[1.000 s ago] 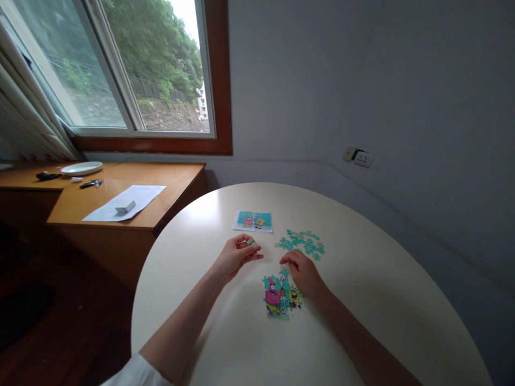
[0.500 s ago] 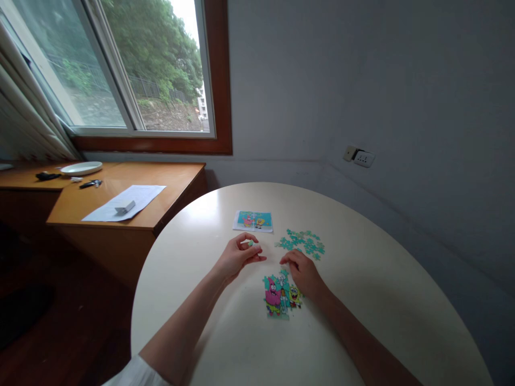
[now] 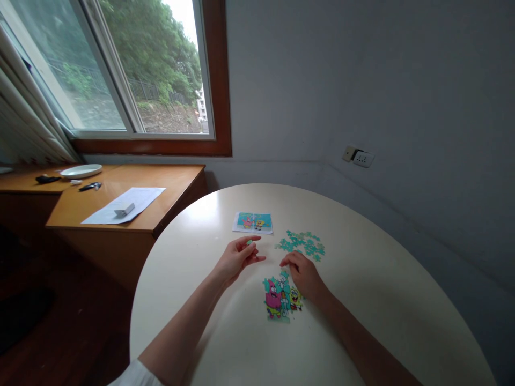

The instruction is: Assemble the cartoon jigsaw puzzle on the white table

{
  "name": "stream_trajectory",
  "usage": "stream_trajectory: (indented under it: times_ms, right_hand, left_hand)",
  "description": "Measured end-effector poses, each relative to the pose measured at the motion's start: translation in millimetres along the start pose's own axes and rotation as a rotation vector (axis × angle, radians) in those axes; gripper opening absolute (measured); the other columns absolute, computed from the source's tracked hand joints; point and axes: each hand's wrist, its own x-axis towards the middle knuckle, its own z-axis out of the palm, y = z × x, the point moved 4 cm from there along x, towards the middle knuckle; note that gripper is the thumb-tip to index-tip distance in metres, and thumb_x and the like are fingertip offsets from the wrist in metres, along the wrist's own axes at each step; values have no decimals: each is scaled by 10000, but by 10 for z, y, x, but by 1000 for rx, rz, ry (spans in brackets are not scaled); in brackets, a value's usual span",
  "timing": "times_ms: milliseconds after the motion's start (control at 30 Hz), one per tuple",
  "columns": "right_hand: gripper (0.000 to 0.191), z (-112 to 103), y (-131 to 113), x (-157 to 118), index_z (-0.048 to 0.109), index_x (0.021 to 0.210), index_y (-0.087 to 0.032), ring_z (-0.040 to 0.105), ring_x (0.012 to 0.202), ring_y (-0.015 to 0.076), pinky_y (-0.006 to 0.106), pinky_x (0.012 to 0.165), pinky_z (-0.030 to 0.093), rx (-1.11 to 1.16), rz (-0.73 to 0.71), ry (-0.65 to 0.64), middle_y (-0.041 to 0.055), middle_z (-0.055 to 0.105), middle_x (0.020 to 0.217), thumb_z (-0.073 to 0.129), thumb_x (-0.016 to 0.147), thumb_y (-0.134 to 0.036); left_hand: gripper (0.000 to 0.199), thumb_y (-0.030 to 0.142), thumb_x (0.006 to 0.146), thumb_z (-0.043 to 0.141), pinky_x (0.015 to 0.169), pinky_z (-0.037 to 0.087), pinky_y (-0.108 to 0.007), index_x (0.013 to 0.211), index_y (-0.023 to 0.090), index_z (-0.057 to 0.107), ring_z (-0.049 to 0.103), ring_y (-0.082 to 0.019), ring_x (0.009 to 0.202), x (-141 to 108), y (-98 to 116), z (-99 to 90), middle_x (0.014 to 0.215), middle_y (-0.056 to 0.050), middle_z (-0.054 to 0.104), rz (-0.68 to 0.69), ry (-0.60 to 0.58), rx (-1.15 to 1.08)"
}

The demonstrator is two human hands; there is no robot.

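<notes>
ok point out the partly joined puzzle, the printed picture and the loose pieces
Partly joined puzzle (image 3: pixel 284 296): head view, its middle.
Printed picture (image 3: pixel 252 222): head view, its middle.
Loose pieces (image 3: pixel 309 249): head view, a central piece.

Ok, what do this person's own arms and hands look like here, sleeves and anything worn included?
The left hand and right hand are both ungloved. A loose, whitish sleeve shows below the left forearm; the right forearm is bare to the picture's edge. No watch or bracelet shows.

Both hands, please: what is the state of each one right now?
Left hand: closed on a small puzzle piece.
Right hand: loosely curled; whether it holds anything cannot be told.
</notes>
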Motion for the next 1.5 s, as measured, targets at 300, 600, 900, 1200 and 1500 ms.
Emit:
stream_trajectory:
  times_ms: [300, 600, 900, 1200, 1500]
  right_hand:
    - [305, 4, 1, -2, 596, 649, -191, 553, 760, 160, 288, 728, 422, -6, -14, 3, 33, 583, 741, 344, 670, -19]
    - [305, 2, 9, 3, 598, 646, -182, 557, 764, 164, 292, 730, 424, -5, -8, -12, 40, 584, 741, 343, 661, -15]
    - [307, 1, 0, -3, 593, 644, -191, 553, 761, 161, 293, 726, 424, -13, -19, -2, 35, 583, 741, 339, 666, -19]
    - [307, 1, -3, -2, 591, 641, -193, 552, 759, 156, 287, 721, 429, -15, -31, -2, 32, 580, 736, 338, 668, -21]
    - [305, -4, -10, 5, 593, 636, -195, 554, 757, 159, 291, 722, 430, -13, -35, -16, 32, 578, 730, 344, 667, -21]
  left_hand:
    - [408, 300, 644, 714, 760, 503, -350, 975, 83, 618, 521, -67, 530, 10, -21, -30, 560, 21, 546, -23, 22, -5]
    - [357, 165, 721, 641, 771, 503, -326, 1059, 67, 578, 538, -67, 535, 27, -34, -34, 583, 14, 554, -30, 42, -24]
    - [363, 129, 729, 625, 777, 506, -346, 1080, 91, 539, 577, -91, 564, 20, -24, -37, 612, -3, 585, -50, 55, -23]
    - [383, 288, 582, 761, 752, 508, -328, 852, 137, 534, 631, -127, 613, 48, -48, -84, 660, -23, 630, 4, 30, 28]
    - [403, 271, 576, 767, 783, 505, -342, 899, 106, 592, 645, -149, 650, 34, -48, -71, 671, -44, 642, -16, 36, 41]
